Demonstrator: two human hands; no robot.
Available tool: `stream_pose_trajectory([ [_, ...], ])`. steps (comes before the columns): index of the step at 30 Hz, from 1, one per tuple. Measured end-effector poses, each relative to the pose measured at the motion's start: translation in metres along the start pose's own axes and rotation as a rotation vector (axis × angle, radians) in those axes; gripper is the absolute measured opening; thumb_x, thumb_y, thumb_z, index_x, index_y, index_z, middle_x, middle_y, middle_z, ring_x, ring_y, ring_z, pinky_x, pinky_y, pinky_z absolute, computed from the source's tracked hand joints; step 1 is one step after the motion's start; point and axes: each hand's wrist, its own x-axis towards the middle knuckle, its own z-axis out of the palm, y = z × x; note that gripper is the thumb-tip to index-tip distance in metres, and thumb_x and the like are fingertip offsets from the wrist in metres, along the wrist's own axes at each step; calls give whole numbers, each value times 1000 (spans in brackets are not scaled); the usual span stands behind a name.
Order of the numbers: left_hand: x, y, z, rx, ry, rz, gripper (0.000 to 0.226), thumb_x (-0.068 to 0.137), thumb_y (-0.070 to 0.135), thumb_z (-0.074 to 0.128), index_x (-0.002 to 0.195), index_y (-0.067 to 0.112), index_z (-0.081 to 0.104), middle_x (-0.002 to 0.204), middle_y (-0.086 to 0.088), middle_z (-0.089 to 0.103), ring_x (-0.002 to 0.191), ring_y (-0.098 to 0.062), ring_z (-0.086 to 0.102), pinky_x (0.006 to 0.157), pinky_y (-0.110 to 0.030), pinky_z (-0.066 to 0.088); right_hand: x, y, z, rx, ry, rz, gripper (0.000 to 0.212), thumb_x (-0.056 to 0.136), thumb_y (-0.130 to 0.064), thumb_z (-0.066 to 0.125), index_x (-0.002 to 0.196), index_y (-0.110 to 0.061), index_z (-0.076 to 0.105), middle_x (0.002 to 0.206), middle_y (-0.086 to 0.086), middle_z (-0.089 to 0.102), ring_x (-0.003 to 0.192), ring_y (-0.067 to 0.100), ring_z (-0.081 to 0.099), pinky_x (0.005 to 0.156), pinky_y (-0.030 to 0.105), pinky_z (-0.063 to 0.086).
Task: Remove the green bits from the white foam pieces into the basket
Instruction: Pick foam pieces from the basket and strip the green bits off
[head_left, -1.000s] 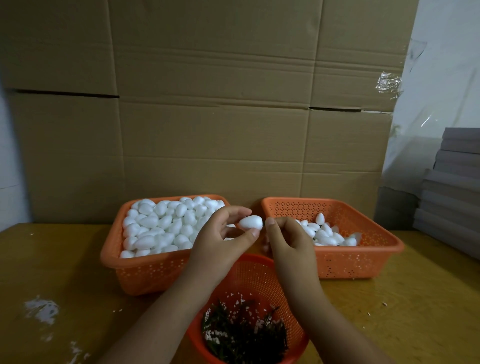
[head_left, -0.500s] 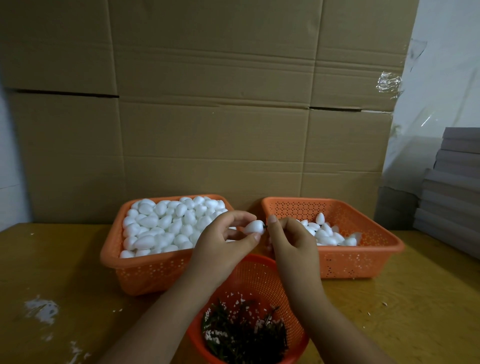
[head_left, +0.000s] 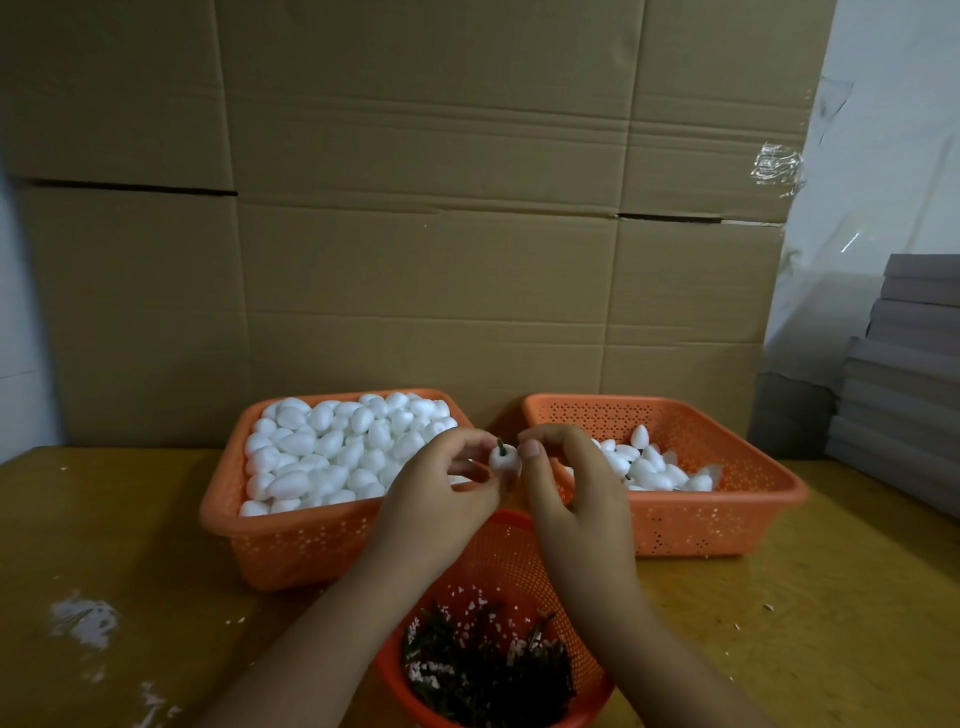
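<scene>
Holding the foam piece (head_left: 504, 461) in my left hand (head_left: 441, 499), I keep its green stem (head_left: 501, 445) upward. My right hand (head_left: 571, 483), fingers curled and holding nothing, should pinch low and pull straight over the round basket (head_left: 511, 551).

cardboard boxes (head_left: 415, 234) behind, yellow table (head_left: 104, 519), grey stacked boards (head_left: 904, 374) right

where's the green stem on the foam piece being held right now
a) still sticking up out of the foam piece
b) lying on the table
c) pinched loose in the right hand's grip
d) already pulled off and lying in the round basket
a: the green stem pokes up from the top of the white foam piece, which the left hand pinches while the right hand is beside it.
</scene>
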Motion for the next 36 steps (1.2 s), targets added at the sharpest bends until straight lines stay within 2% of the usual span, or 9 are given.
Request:
stream_pose_trajectory([
  [4, 0, -2, 0, 41, -15, 12, 6, 85, 37, 72, 90, 35, 69, 90, 19, 70, 88, 1, 64, 77, -21, 49, -2, -7, 1, -31, -68, -63, 25, 90, -41, 43, 97, -31, 65, 91, -21, 64, 95, 5, 60, 83, 37, 48],
  [8, -1, 2, 0, -68, 12, -31, 10, 84, 35, 73, 93, 33, 70, 92, 17, 72, 90, -6, 66, 77, -18, 51, -2, -6, 1, -7, 31, -77, 15, 91, -32, 48, 95, -28, 62, 95, -19, 59, 98, 3, 56, 83, 24, 43],
  [11, -1, 5, -1, -175, 59, -51, 16, 84, 22, 75, 96, 31, 69, 99, 13, 73, 93, -8, 68, 81, -28, 54, 2, 1, -1, 29, 79, 56, 13, 96, -20, 52, 91, -26, 62, 93, -15, 60, 95, 4, 56, 79, 24, 43],
  [15, -1, 6, -3, -279, 65, -62, 20, 86, 13, 72, 101, 26, 69, 98, 10, 75, 87, -4, 70, 68, -21, 54, 4, 3, -1, 131, 42, 169, 21, 97, -20, 51, 86, -30, 66, 92, -13, 63, 91, -1, 57, 71, 9, 40],
  [20, -3, 5, -3, -201, 52, -25, 15, 85, 29, 74, 99, 31, 70, 99, 15, 73, 96, -3, 68, 84, -30, 53, 2, -3, 1, 185, -9, 117, 19, 95, -26, 50, 93, -29, 69, 96, -13, 64, 98, 3, 58, 76, 10, 43],
  [24, -4, 9, -1, -57, 74, 38, 16, 82, 50, 69, 93, 38, 68, 95, 25, 70, 95, 9, 62, 76, -8, 46, 0, -8, 0, 107, -29, 16, 24, 91, -38, 47, 97, -34, 70, 102, -17, 60, 107, 5, 55, 85, 12, 40],
  [28, -4, 7, -1, -26, 75, 55, 15, 83, 25, 74, 94, 33, 67, 93, 19, 69, 91, 6, 61, 73, -6, 44, -3, -7, 4, -25, -50, -115, 29, 90, -42, 46, 100, -35, 72, 109, -15, 56, 113, 6, 49, 95, 19, 35],
  [31, -3, 8, -2, -57, 84, 58, 18, 82, 21, 74, 87, 36, 65, 88, 23, 69, 87, 4, 62, 71, -5, 43, -4, -6, 5, -34, -66, -108, 32, 89, -43, 46, 109, -35, 70, 117, -13, 53, 118, 6, 46, 98, 22, 35],
  [36, -2, 5, -4, -176, 116, 18, 13, 87, 23, 71, 94, 33, 67, 88, 19, 72, 88, 4, 66, 74, -14, 50, 1, -5, 1, 123, 2, 78, 13, 93, -31, 53, 100, -35, 62, 106, -19, 57, 105, -1, 54, 83, 7, 39],
])
